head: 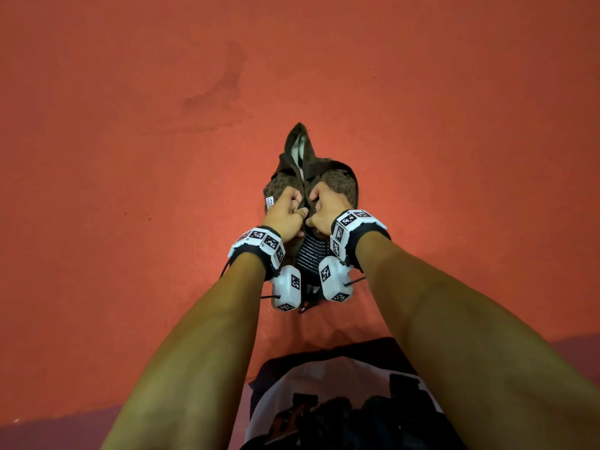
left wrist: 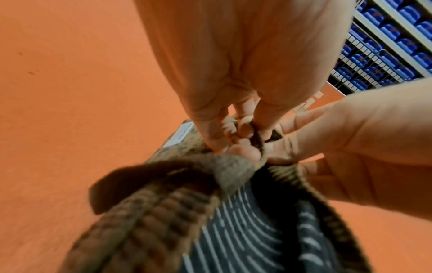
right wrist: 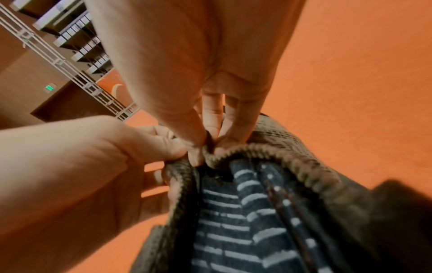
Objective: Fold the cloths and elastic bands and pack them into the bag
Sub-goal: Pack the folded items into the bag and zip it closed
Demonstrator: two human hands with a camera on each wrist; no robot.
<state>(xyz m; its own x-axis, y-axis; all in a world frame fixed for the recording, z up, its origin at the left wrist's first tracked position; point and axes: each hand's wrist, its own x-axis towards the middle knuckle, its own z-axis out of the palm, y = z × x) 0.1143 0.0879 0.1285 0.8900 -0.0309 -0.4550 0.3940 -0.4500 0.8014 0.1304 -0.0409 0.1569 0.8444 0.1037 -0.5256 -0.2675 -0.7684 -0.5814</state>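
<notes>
Bag (head: 341,185) — both hands pinching zipper

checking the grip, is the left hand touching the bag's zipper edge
Touching. The left wrist view shows the left hand pinching the ribbed zipper edge of the bag between thumb and fingers, no gap visible.

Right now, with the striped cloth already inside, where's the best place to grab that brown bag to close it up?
Grip the bag at its ribbed rim, one hand per side from above, as the left hand and right hand do now. The rim is thick and stands up around the striped cloth, so pinching there probably draws the mouth shut.
</notes>
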